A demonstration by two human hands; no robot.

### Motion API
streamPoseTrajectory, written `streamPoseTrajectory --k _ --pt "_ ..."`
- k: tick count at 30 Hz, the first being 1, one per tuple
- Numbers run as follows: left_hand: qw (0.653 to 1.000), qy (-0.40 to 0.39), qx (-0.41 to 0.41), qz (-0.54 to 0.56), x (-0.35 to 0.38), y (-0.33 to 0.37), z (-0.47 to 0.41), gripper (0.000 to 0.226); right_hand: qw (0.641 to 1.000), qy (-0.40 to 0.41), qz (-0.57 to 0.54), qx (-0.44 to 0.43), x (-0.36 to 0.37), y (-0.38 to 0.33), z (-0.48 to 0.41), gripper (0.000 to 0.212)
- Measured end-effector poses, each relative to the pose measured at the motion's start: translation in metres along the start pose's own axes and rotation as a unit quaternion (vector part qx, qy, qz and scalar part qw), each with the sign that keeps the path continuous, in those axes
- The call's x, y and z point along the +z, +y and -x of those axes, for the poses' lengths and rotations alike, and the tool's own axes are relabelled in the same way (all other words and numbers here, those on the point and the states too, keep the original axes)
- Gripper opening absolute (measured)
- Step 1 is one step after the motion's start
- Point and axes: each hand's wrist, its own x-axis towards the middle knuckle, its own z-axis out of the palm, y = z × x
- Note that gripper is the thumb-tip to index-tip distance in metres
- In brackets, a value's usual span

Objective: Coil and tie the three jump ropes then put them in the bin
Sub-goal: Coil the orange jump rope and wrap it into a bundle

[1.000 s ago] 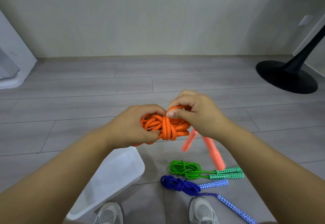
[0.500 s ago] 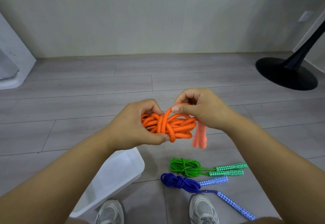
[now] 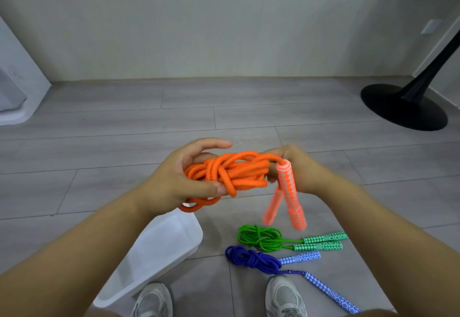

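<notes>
We hold the orange rope (image 3: pixel 234 171) above the bin (image 3: pixel 174 239). Left hand (image 3: pixel 171 182) clamps the coil betw. thumb and half-spread fingers so wraps don't slip. Right hand (image 3: pixel 301 170), fingers curled, pinches the strands nr the handles (image 3: pixel 290 192), which hang free, prob. to snug the tie. Green rope (image 3: pixel 260 238) and blue rope (image 3: pixel 251 259) lie coiled just right of the bin. Bin interior: no rope visible, part hidden.
</notes>
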Motion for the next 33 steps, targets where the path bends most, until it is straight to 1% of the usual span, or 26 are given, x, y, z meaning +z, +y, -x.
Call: streamPoseTrajectory --k 2,4,6,8,12,15,16,18,20,22,24,25,27,28,30,31,33 --pt "0.998 0.013 0.011 0.056 0.002 -0.001 -0.002 0.064 1.0 -0.013 -0.02 0.004 0.004 0.0 0.0 0.016" --pt "0.991 0.03 0.019 0.127 0.003 0.0 -0.005 0.061 0.998 -0.024 -0.051 0.027 0.007 0.003 -0.001 0.02" --pt "0.981 0.061 0.009 0.182 0.003 0.001 -0.008 0.053 0.996 -0.036 -0.072 0.046 0.013 0.008 -0.001 0.023" --pt "0.974 0.107 -0.013 0.199 0.002 0.001 -0.009 0.041 0.993 -0.05 -0.092 0.057 0.02 0.013 -0.001 0.027" --pt "0.955 0.193 -0.056 0.22 0.001 -0.001 -0.014 0.021 0.991 -0.078 -0.074 0.074 0.036 0.017 0.002 0.024" --pt "0.931 0.246 -0.068 0.262 -0.006 -0.001 -0.019 0.018 0.986 -0.109 -0.079 0.097 0.043 0.02 0.006 0.008" --pt "0.926 0.263 -0.069 0.263 -0.01 -0.003 -0.02 0.017 0.984 -0.118 -0.077 0.11 0.045 0.022 0.008 0.006" --pt "0.919 0.295 -0.073 0.251 -0.016 -0.008 -0.021 0.007 0.979 -0.137 -0.053 0.141 0.049 0.022 0.01 0.011" --pt "0.91 0.325 -0.078 0.247 -0.019 -0.014 -0.022 0.01 0.979 -0.144 0.012 0.142 0.051 0.019 0.011 0.015" --pt "0.898 0.35 -0.083 0.253 -0.022 -0.016 -0.022 0.013 0.985 -0.112 0.102 0.086 0.049 0.011 0.012 0.009" --pt "0.889 0.368 -0.091 0.257 -0.024 -0.016 -0.021 0.014 0.983 -0.049 0.175 0.008 0.044 0.003 0.012 0.007" --pt "0.886 0.376 -0.097 0.255 -0.024 -0.015 -0.02 0.015 0.972 -0.008 0.232 -0.019 0.041 0.0 0.011 0.01" --pt "0.885 0.383 -0.101 0.245 -0.022 -0.014 -0.02 0.018 0.923 0.108 0.365 -0.058 0.036 -0.006 0.009 0.031" --pt "0.889 0.379 -0.097 0.239 -0.02 -0.014 -0.02 0.019 0.899 0.162 0.397 -0.092 0.034 -0.009 0.007 0.034" --pt "0.901 0.359 -0.09 0.227 -0.017 -0.014 -0.022 0.019 0.877 0.228 0.388 -0.166 0.033 -0.014 0.005 0.028" --pt "0.906 0.344 -0.093 0.228 -0.016 -0.014 -0.022 0.019 0.88 0.239 0.368 -0.182 0.033 -0.019 0.004 0.026" --pt "0.913 0.308 -0.107 0.247 -0.016 -0.015 -0.021 0.017 0.908 0.258 0.298 -0.141 0.03 -0.03 0.004 0.033"
